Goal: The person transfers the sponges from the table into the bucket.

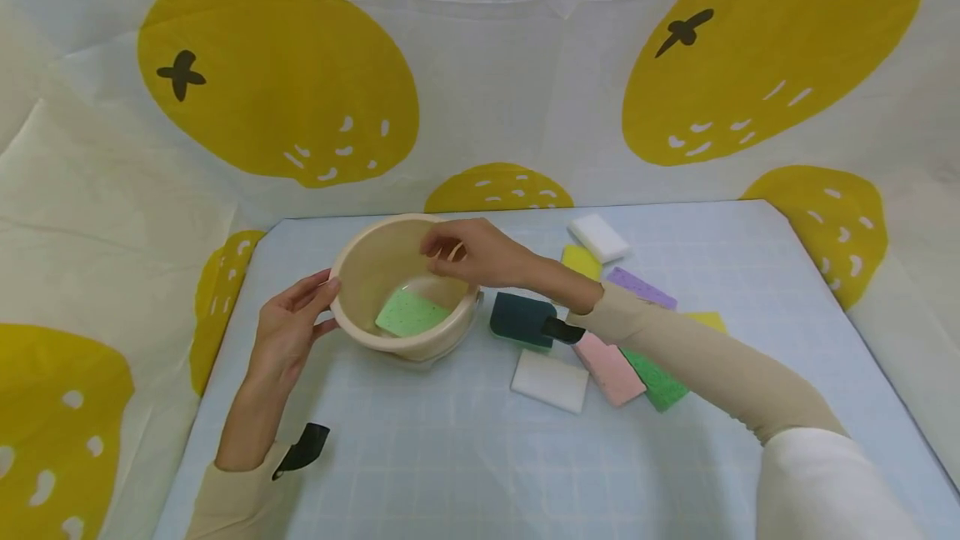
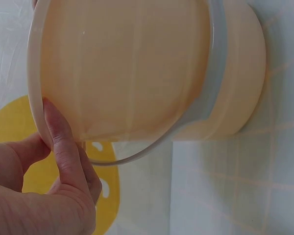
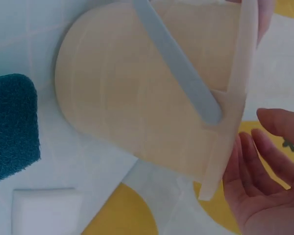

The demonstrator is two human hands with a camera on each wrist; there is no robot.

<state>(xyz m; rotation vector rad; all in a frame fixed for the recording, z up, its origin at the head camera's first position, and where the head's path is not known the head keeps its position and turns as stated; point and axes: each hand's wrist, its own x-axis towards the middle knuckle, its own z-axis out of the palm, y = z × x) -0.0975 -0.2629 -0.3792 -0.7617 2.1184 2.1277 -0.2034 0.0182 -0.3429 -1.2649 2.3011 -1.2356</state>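
A cream bucket (image 1: 360, 273) with a grey handle (image 3: 179, 63) stands at the left of the table, a light green sponge (image 1: 411, 312) lying on its bottom. My left hand (image 1: 288, 327) pinches the bucket's left rim between thumb and fingers. Above the right rim is my right hand (image 1: 480, 252), its fingers loosely bent with nothing in them. In the right wrist view that hand's fingers lie close to the rim; whether they touch it I cannot tell. Just right of the bucket lies a sponge with a dark teal scouring side (image 1: 517, 317).
Right of the bucket lie a white block (image 1: 551, 382), a pink sponge (image 1: 611, 369), a green sponge (image 1: 660, 382) and a purple sponge (image 1: 641, 287). Farther back are a yellow sponge (image 1: 579, 260) and another white block (image 1: 600, 237). A second yellow piece (image 1: 707, 321) is partly hidden by my right sleeve.
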